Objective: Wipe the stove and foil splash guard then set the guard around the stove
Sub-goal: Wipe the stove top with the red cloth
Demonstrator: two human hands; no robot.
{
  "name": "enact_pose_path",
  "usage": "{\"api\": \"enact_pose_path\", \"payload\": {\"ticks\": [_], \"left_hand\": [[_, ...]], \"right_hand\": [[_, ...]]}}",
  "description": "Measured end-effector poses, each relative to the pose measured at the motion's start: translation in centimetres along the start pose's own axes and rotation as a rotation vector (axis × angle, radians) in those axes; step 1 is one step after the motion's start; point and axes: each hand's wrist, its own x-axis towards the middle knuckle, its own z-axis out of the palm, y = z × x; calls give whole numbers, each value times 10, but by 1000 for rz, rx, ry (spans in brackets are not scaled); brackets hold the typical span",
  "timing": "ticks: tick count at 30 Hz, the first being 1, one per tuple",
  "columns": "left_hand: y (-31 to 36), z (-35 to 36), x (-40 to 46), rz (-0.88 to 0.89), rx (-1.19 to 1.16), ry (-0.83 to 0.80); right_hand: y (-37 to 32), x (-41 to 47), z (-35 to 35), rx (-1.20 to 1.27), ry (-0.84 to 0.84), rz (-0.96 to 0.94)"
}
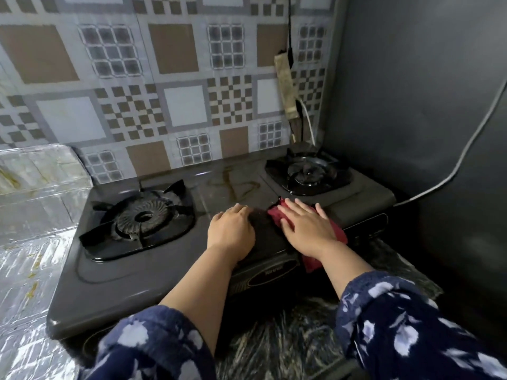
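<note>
Blue floral sleeves [406, 325] fill the bottom of the frame. Her right hand [307, 229] lies flat, fingers spread, pressing a red cloth [338, 234] onto the grey two-burner gas stove [109, 283] at centre. Her left hand [230, 231] rests open and empty beside it. At left, the foil splash guard [33, 215] lies alongside the stove.

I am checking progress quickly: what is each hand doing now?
Left hand: open, flat on the stove, holding nothing.
Right hand: open, pressing the red cloth.
</note>
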Motion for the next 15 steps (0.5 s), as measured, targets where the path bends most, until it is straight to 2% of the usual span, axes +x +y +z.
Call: {"api": "enact_pose_path", "payload": {"ticks": [9, 15], "left_hand": [[28, 18, 48, 91, -45, -107], [34, 23, 76, 116, 4, -109]], "right_hand": [[76, 23, -16, -51, 16, 315], [99, 39, -24, -48, 28, 428]]}}
